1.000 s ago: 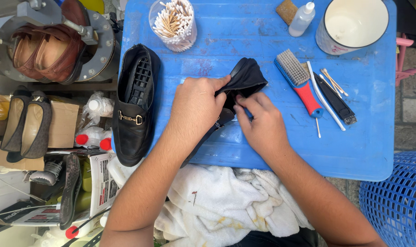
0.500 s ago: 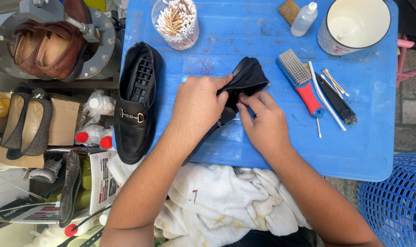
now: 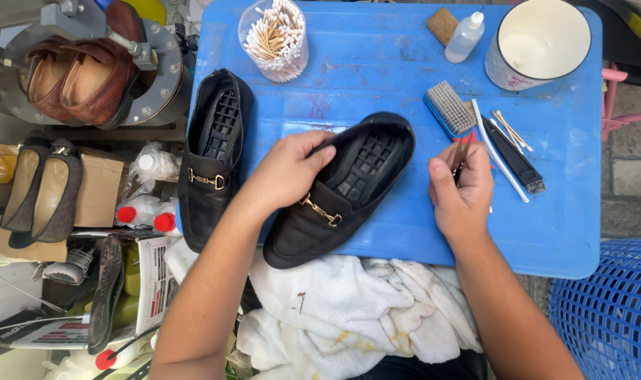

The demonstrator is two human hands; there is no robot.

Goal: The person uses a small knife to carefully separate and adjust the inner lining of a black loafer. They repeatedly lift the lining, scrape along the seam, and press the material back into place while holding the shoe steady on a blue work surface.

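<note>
L hand [image 3: 288, 169] is closed on the heel end of a black loafer [image 3: 341, 190] w/ a gold buckle, thumb over the rim, propping it tilted so the grid-pattern insole faces up. The shoe lies diagonally at the near middle of the blue table [image 3: 376, 63], toe hanging toward the white towel [image 3: 334, 317] in the lap. R hand [image 3: 461, 190] is pinched narrow round a thin dark tool [image 3: 462, 158], held just beside the shoe's opening, not touching it; can't tell what sort of tip it has.

To do this bit well, I'd say: keep the L grip firm at the heel so the shoe doesn't roll, keep the opening turned to the light, and bring the tool in at a shallow angle along the insole, not stabbing down. Short strokes, towel under to catch bits.

Round about: the matching loafer [image 3: 211, 155] lies at the table's L edge, sole-side inner showing. A jar of cotton swabs [image 3: 272, 39] at the far side, a small squeeze bottle [image 3: 465, 36] and a white enamel mug [image 3: 535, 42] far R. A stiff brush [image 3: 450, 107] and a few slim tools [image 3: 514, 155] sit right by the R hand, so the elbow has little room to swing w/o knocking them. A blue basket [image 3: 609, 309] stands at the R, off the table.
</note>
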